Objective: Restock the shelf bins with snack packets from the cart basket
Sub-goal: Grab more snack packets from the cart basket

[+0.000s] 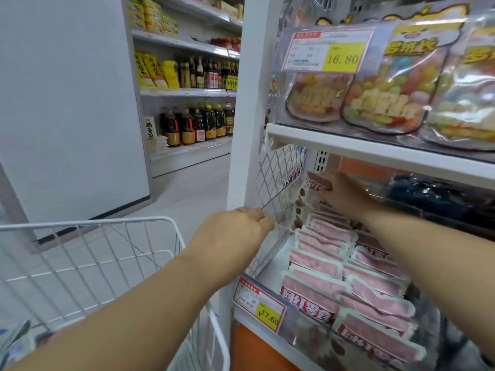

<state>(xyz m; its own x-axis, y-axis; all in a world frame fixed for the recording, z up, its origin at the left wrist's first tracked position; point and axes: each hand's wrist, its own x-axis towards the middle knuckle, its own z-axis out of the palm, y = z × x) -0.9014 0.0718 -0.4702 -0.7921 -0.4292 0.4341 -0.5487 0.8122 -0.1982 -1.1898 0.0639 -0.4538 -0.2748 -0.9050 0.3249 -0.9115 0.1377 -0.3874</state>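
Curling over the top edge of a pink-and-white plastic snack packet [312, 194], the fingers [329, 181] of the right hand [345, 194] pinch it upright at the back of the lower shelf bin [273, 266], middle right of the frame. Held that way, it looks ready to slot in behind the rows of matching pink packets [334, 263], which lie overlapped toward the front. The bent fingers [254, 214] of the left hand [233, 231], pressed close together, grip the lower edge of the white wire-mesh divider [278, 178] on the bin's left side. This is probably to steady it or hold it back so the packet has room.

Further out, the white wire cart basket [107, 223] stands at lower left, close under the left forearm, within easy reach for the next packet.

The right thumb is hidden behind the packet. The left fingertips are tucked out of sight, so I cannot tell whether they hold wire alone or also the clear panel beside it. Only a pale corner of the basket's packets [16, 341] shows, cut off by the frame's lower left edge. Dark blue packs [423, 196] at right are dimmed by glare on clear plastic. The red-and-yellow price label [258, 309] reads 17.60, and its smaller print is illegible
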